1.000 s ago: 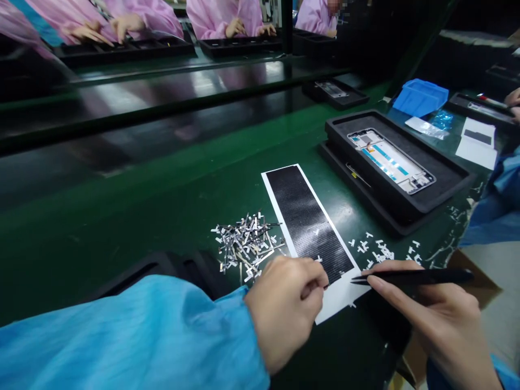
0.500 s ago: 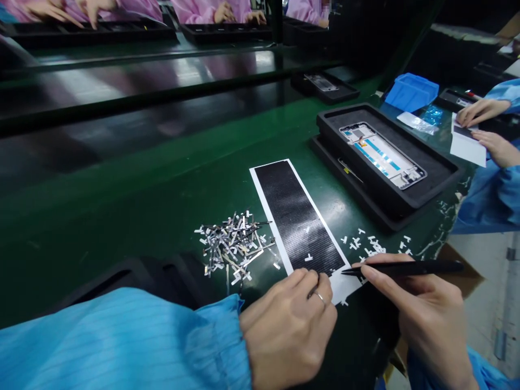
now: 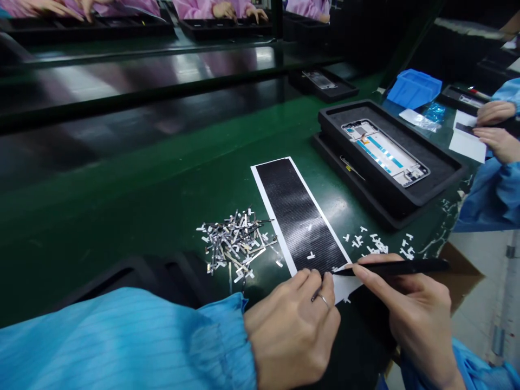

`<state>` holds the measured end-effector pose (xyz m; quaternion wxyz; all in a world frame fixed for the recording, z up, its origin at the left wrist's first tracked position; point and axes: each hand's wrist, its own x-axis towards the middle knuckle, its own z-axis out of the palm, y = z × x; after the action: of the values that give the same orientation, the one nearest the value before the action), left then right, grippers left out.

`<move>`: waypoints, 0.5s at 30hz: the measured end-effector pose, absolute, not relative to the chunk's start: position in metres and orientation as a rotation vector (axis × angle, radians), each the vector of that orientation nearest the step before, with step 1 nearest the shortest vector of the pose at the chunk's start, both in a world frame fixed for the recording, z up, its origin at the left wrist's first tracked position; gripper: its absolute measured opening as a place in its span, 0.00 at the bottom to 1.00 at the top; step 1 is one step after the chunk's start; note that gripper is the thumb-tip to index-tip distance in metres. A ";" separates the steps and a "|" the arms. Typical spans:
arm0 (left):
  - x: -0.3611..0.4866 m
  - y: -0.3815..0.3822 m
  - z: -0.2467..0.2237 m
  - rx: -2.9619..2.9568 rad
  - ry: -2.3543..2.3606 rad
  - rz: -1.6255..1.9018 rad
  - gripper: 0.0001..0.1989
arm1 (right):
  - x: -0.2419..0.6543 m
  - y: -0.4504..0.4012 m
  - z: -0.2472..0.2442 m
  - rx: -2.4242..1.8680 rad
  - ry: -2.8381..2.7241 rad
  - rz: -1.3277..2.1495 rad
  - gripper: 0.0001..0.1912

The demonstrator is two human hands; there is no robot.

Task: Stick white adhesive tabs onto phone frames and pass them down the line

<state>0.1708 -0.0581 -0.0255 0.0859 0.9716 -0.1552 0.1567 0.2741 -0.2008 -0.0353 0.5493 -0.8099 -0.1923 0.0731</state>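
The black ribbed sheet [image 3: 286,197] on white backing [image 3: 347,286] lies with its long axis running toward the bench's [image 3: 182,184] far edge; the left hand [image 3: 298,325], grip bunched, contents unclear, is at its near end, beside the tips of black tweezers [image 3: 406,266] pinched in the right hand's [image 3: 422,311] grip.

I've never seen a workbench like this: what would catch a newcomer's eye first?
Probably the long black sheet with white edges, in the middle of the green table, with the left hand at its near end and the right hand holding black tweezers there. A tangled heap of small strips lies left of the sheet, and a pale phone-like frame sits in a black tray farther right.
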 end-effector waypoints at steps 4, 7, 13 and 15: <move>0.173 -0.063 -0.039 2.826 -0.413 0.706 0.16 | 0.273 -0.199 -0.036 -1.913 -0.414 0.185 0.05; 0.173 -0.065 -0.044 2.814 -0.378 0.737 0.17 | 0.275 -0.198 -0.035 -1.921 -0.448 0.192 0.05; 0.171 -0.058 -0.025 2.884 -0.444 0.460 0.13 | 0.278 -0.201 -0.037 -1.911 -0.491 0.200 0.05; 0.170 -0.058 -0.024 2.902 -0.448 0.427 0.13 | 0.279 -0.203 -0.038 -1.895 -0.482 0.214 0.05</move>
<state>0.1701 -0.0579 -0.0238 0.0869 0.9743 -0.1504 0.1432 0.2785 -0.2031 -0.0384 0.5542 -0.8018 -0.2042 0.0907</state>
